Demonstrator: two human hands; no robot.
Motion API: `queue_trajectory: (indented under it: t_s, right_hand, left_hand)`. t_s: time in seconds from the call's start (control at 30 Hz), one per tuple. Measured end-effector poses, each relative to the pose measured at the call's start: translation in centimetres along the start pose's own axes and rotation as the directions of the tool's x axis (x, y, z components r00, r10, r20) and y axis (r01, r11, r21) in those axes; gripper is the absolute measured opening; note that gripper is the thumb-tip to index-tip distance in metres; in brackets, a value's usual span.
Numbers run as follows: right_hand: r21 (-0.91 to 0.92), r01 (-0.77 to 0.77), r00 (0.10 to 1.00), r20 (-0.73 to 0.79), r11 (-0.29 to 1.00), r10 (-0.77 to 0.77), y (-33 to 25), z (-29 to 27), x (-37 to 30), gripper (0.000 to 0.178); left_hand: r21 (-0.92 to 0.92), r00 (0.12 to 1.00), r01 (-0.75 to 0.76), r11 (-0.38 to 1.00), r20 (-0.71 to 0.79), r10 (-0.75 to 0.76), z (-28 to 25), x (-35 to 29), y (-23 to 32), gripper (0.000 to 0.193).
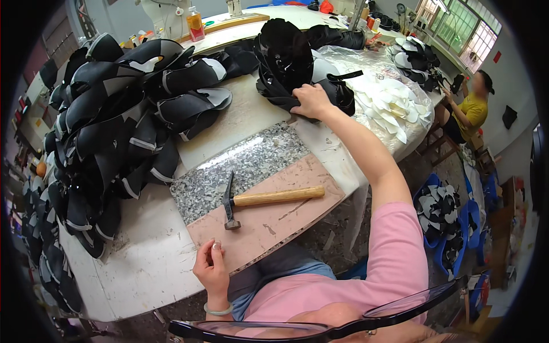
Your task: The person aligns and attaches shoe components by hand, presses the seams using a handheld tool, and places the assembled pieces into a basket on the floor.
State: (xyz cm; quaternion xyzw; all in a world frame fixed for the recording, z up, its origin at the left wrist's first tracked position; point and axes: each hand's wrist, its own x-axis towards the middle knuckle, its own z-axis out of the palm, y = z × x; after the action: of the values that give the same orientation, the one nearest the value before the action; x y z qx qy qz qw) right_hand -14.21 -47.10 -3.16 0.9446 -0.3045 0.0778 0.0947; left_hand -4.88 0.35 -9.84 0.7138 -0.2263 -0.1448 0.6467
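My right hand reaches to the far side of the table, its fingers closed at the edge of a pile of glossy black shoe uppers. Part of what it grips is hidden behind the fingers. Closer in, my left hand hangs by the near edge of a pinkish board, fingers curled in; anything inside them cannot be made out. A hammer with a wooden handle lies on that board, its dark head to the left. Under the board is a speckled granite slab.
Black and grey shoe uppers are heaped high on the left. White cut pieces lie on clear plastic at right. A bottle stands at the back. Blue baskets sit on the floor. A person in yellow works farther right.
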Motion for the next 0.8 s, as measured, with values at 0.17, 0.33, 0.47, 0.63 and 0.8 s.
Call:
queue_trajectory:
  t_s: [0.17, 0.33, 0.47, 0.63, 0.8]
  right_hand:
    - [0.272, -0.041, 0.980, -0.177, 0.962, 0.092, 0.8, -4.5, 1.6, 0.047]
    - [0.473, 0.056, 0.952, -0.290, 0.879, 0.095, 0.8, -12.5, 0.4, 0.052]
    - [0.776, 0.149, 0.940, -0.304, 0.613, 0.157, 0.2, -15.7, -2.5, 0.046]
    - [0.698, 0.231, 0.942, -0.336, 0.678, 0.024, -7.1, -19.1, -6.9, 0.040]
    - [0.564, 0.507, 0.862, -0.344, 0.651, -0.373, -16.4, -18.8, -14.3, 0.036]
  left_hand:
    - [0.005, 1.000, -0.012, 1.000, -0.013, 0.012, 0.2, 0.0, 0.3, 0.015]
    - [-0.021, 1.000, 0.014, 1.000, 0.000, -0.014, -0.3, 0.2, 0.0, 0.020]
    - [-0.257, 0.983, 0.102, 0.961, 0.175, -0.057, 1.0, 1.6, 3.1, 0.033]
    - [-0.410, 0.885, 0.242, 0.879, 0.466, -0.027, 5.4, 3.9, 7.6, 0.055]
    - [-0.840, 0.821, 0.458, 0.290, 0.525, 0.223, 6.9, 5.1, 8.8, 0.090]
